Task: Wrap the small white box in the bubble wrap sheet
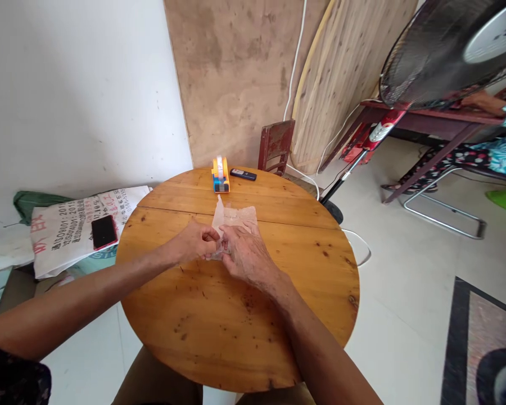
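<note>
A translucent, whitish sheet of bubble wrap (241, 215) lies on the round wooden table (236, 326), its far left corner sticking up. My left hand (197, 241) pinches the near left edge, fingers curled together. Close beside it, my right hand (248, 254) covers the near right part, thumb and fingers closed on the wrap. The hands almost touch, and a small crumpled clear bit shows between the fingertips; its exact form is hidden. Beyond the wrap stands a yellow and blue tape dispenser (221, 183) with a roll in it.
A small dark handset (243, 174) lies near the dispenser. To the left, a red-edged phone (104, 232) rests on a printed white sack (78, 228). A red chair (277, 145) stands behind the table, a standing fan (442, 56) at right. Another person's arm (484, 103) rests on a far table.
</note>
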`<control>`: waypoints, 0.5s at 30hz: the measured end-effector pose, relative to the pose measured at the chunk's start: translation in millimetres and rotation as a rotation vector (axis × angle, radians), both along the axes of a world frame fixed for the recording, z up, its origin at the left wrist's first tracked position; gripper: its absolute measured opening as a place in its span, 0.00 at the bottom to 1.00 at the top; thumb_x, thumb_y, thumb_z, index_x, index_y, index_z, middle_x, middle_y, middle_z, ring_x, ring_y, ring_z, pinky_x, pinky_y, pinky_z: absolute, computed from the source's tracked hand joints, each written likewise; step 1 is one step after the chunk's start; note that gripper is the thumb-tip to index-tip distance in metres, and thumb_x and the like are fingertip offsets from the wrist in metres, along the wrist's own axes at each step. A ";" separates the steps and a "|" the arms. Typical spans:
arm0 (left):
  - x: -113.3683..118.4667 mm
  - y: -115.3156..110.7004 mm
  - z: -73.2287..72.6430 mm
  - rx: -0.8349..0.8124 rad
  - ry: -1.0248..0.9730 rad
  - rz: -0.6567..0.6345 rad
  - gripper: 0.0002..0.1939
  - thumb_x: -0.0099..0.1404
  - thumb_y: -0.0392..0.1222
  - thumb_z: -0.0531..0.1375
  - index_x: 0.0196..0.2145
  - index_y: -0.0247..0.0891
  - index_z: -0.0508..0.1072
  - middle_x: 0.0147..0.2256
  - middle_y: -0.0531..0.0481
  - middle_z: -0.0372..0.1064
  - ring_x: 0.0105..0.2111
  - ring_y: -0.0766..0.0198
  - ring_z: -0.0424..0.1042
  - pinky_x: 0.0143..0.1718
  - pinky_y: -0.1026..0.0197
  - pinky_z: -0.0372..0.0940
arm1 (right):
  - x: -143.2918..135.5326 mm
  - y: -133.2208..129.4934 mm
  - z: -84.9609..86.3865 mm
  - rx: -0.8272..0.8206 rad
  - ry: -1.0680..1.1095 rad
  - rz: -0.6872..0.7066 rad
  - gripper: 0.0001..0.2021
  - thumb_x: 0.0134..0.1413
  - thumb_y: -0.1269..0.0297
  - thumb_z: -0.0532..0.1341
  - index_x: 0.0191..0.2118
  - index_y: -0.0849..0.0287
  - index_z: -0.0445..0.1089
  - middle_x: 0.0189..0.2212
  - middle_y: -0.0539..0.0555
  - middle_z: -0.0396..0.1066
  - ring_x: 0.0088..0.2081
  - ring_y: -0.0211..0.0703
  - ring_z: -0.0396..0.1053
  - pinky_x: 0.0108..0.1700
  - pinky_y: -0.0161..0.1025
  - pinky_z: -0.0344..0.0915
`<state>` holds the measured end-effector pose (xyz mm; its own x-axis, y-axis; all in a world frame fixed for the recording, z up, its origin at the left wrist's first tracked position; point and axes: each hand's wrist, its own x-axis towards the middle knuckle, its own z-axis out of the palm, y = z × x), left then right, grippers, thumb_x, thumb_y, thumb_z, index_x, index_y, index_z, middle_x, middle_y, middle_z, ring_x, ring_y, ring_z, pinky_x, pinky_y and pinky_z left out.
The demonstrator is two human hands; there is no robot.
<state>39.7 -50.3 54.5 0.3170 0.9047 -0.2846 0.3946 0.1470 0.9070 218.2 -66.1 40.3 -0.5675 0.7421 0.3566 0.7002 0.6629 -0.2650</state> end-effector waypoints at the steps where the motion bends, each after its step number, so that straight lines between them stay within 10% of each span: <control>1: -0.5 0.2 -3.2 0.091 0.068 -0.038 0.06 0.50 0.35 0.59 0.29 0.36 0.74 0.19 0.57 0.65 0.20 0.69 0.63 0.23 0.66 0.58 | 1.5 0.6 -0.3 -0.007 0.012 0.005 0.20 0.45 0.72 0.58 0.47 0.62 0.65 0.39 0.59 0.75 0.45 0.52 0.69 0.60 0.51 0.48; 7: -5.5 3.4 -23.6 0.739 0.332 -0.138 0.06 0.58 0.39 0.60 0.33 0.39 0.78 0.37 0.48 0.72 0.39 0.59 0.71 0.42 0.58 0.65 | 14.2 6.9 -2.4 -0.098 0.156 0.038 0.21 0.44 0.75 0.55 0.47 0.57 0.66 0.43 0.54 0.75 0.47 0.48 0.70 0.62 0.52 0.47; 15: -4.1 5.3 -35.8 0.854 0.304 -0.162 0.07 0.59 0.34 0.59 0.36 0.38 0.76 0.38 0.47 0.77 0.40 0.57 0.73 0.43 0.57 0.66 | 22.3 17.0 -1.1 -0.215 0.336 0.033 0.17 0.46 0.72 0.56 0.44 0.56 0.71 0.38 0.52 0.78 0.46 0.49 0.71 0.53 0.46 0.61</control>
<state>35.6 -45.0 18.6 0.4791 0.7969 0.3680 0.5908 -0.6029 0.5362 240.5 -49.1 39.2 -0.4706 0.8034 0.3649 0.5303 0.5880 -0.6108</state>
